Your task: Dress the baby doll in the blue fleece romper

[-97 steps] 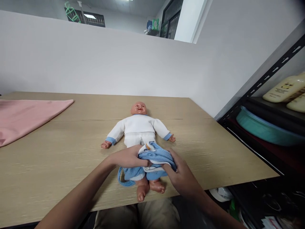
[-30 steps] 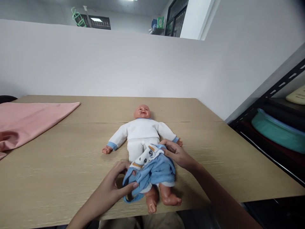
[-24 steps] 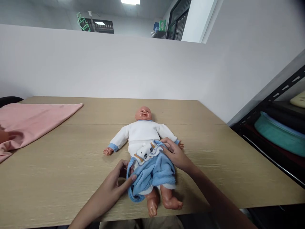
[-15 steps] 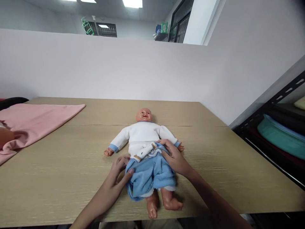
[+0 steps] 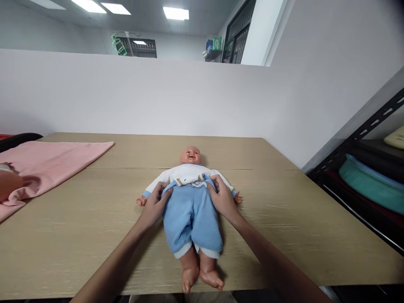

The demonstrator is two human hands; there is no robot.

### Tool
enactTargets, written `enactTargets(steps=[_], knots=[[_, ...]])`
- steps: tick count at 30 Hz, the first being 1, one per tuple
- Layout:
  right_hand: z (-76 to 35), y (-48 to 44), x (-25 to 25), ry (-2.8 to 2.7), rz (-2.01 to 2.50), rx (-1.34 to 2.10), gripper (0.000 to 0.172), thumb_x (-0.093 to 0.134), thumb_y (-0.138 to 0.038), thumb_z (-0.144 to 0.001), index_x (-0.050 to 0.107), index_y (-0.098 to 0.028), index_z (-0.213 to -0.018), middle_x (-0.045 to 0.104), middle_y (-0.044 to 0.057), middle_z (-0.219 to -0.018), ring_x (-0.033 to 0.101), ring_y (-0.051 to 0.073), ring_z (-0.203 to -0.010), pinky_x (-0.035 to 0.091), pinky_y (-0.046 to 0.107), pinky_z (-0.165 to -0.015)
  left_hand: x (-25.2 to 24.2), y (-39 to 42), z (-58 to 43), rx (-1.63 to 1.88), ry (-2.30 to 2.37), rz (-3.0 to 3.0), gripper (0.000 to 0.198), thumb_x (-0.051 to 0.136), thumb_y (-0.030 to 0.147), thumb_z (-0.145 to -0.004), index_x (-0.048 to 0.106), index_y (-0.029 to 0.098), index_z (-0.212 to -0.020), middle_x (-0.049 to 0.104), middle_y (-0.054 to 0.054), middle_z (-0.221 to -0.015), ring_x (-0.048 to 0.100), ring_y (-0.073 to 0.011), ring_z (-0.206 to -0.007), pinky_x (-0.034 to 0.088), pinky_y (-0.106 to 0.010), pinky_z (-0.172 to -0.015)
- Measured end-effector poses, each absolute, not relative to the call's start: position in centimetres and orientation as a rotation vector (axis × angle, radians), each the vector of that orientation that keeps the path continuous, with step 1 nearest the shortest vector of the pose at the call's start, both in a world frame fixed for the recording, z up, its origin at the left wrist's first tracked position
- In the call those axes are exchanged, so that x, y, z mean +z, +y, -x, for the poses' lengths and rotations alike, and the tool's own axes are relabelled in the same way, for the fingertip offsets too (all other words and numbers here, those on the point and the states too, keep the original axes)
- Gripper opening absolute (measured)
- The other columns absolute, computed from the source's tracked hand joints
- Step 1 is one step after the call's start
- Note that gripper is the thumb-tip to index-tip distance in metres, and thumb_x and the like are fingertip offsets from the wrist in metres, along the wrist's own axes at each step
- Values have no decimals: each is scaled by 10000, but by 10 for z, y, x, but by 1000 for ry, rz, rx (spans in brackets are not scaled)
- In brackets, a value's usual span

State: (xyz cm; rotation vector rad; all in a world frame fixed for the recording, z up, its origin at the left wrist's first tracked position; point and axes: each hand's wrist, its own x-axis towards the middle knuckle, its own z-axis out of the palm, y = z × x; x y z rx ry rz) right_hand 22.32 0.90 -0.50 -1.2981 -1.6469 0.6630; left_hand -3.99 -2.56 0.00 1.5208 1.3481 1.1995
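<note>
Doll (image 5: 190, 155) laid face-up on wood-toned table (image 5: 284, 235), feet (image 5: 187, 282) toward near edge; white top (image 5: 183, 171) with blue cuffs (image 5: 147, 194) worn; blue garment (image 5: 191, 210) fitted over lower body, white hems (image 5: 183, 251) at leg openings, printed white flap (image 5: 187, 180) bunched at top; garment's upper edge pinched at one side by left hand (image 5: 155, 203), at other by right hand (image 5: 222, 199), hands set apart; pink cloth (image 5: 66, 158) spread at left; teal basin (image 5: 372, 185) shelved at right

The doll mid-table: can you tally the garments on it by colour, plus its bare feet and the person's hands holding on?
White top: 1
Blue garment: 1
Bare feet: 2
Left hand and right hand: 2
Total: 6
</note>
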Motion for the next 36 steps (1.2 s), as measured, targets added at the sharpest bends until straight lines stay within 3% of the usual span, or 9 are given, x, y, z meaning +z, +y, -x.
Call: enactTargets(steps=[2,7,12,15,19,22,28,32,36], knots=[[-218,20,-8,-1611,1320,711,271,554,-495,-998,580,-236,-1074,592,-12,-843,542,210,-778,439,324,-773,-2,-9,38,1174,1321,-1452,411,601,627,-966,571,221,-1015,586,30,-906,544,-175,-862,458,-263,-801],[-218,42,-14,-1577,1303,913,425,587,-627,-953,637,-205,-939,667,36,-907,598,238,-886,467,343,-835,-8,20,43,1101,1247,-1436,537,656,695,-897,659,185,-1067,703,-47,-1061,611,-238,-1016,484,-319,-945],[-256,17,-18,-1563,1220,1159,438,795,-642,-811,707,-215,-771,692,19,-856,595,252,-915,480,370,-936,-15,6,79,943,1124,-1510,394,712,564,-912,756,234,-1122,745,-67,-1290,586,-346,-1299,390,-403,-1174],[-269,0,-26,-1428,1177,1325,442,882,-644,-715,744,-241,-834,729,17,-875,642,263,-926,528,390,-951,-20,-4,86,903,1026,-1412,367,779,465,-887,777,244,-1179,743,-68,-1359,564,-368,-1379,374,-426,-1213],[-254,-11,-31,-1176,1088,1450,594,709,-775,-847,744,-294,-1194,801,56,-1106,728,297,-1079,579,457,-1015,-21,-7,64,1080,839,-932,383,777,359,-876,747,220,-1232,781,-70,-1269,660,-328,-1277,498,-405,-1106],[-238,-11,-27,-863,1028,1614,648,779,-717,-834,719,-307,-1333,821,68,-1200,736,334,-1194,584,511,-1073,-19,-5,45,1160,742,-657,388,789,306,-859,730,188,-1224,807,-80,-1172,722,-302,-1165,551,-382,-1035],[-228,6,-25,-828,986,1642,631,927,-661,-675,787,-287,-1164,842,77,-1148,731,368,-1214,595,520,-1097,-20,5,40,1150,760,-661,334,837,308,-789,745,175,-1080,807,-46,-970,742,-278,-966,564,-360,-903],[-235,21,-26,-1074,955,1489,514,858,-609,-732,789,-259,-1102,823,79,-1184,698,347,-1256,518,490,-1176,-26,13,55,1128,812,-760,269,864,333,-744,750,193,-944,731,9,-765,681,-233,-810,513,-333,-819],[-252,29,-17,-1250,971,1443,413,759,-617,-807,787,-240,-975,816,80,-1027,720,333,-1109,542,461,-1088,-23,21,69,1052,832,-926,403,881,457,-790,763,201,-1078,767,-42,-947,679,-256,-936,496,-353,-917]])
